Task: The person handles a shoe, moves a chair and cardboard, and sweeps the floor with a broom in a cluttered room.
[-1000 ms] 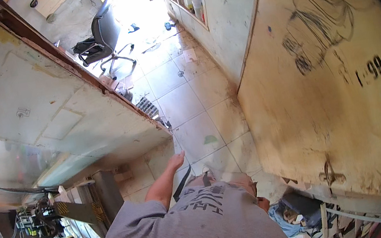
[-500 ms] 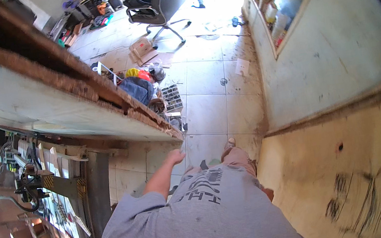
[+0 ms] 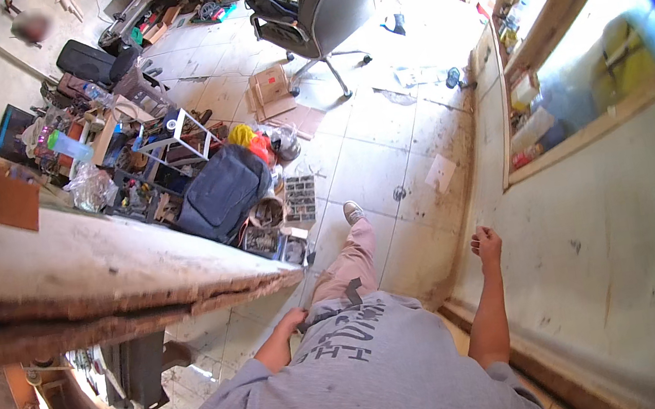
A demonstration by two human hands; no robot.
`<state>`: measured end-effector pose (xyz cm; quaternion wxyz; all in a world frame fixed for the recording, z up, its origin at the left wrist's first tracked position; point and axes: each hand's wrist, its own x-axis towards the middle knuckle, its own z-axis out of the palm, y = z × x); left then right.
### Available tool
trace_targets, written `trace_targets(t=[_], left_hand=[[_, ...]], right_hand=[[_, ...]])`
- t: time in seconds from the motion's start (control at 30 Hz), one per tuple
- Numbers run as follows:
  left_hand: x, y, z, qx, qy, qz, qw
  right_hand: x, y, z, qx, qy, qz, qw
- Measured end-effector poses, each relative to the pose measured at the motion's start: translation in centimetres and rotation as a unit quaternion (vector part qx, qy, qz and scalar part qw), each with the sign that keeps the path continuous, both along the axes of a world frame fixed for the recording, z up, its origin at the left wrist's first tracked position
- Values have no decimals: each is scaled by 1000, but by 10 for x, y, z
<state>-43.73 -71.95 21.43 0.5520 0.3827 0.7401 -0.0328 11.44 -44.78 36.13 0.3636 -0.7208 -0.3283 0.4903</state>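
Resting left hand [image 3: 288,323] near dark, narrow, fabric-like strap [image 3: 354,288], lower centre; can't tell if gripping. Curling right hand [image 3: 487,247] loosely, fingers apparently empty, right of centre. Probably handling light, floppy; best pinching strap's loose end.

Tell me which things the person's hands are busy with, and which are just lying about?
By the hands:
- left hand, beside the grey shirt
- right hand, near the pale wall, fingers curled; grip unclear

Just about the floor:
- dark bag
- cardboard
- compartment tray
- paper sheet
- black chair
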Motion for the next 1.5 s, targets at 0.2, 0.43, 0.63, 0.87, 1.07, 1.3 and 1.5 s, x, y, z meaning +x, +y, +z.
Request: trace_targets(t=[0.2, 0.43, 0.63, 0.87, 1.07, 1.3, 1.5], left_hand=[[-16, 198, 11, -16, 40, -9, 999], [-14, 489, 109, 267, -42, 136, 953], [-6, 612, 152, 280, -218, 277, 893], [2, 803, 238, 240, -314, 314, 863], [13, 993, 278, 165, -441, 483, 738], [4, 1109, 281, 216, -564, 556, 571], [7, 1174, 257, 235, -597, 587, 494]], right_hand=[[-95, 127, 42, 60, -6, 102, 993], [-181, 335, 192, 261, -185, 220, 921], [-250, 529, 260, 326, -191, 253, 891], [-324, 733, 247, 217, -1, 212, 953], [-354, 878, 165, 346, -25, 154, 925], [-392, 907, 205, 240, -38, 115, 963], [-391, 990, 195, 293, -60, 159, 941]])
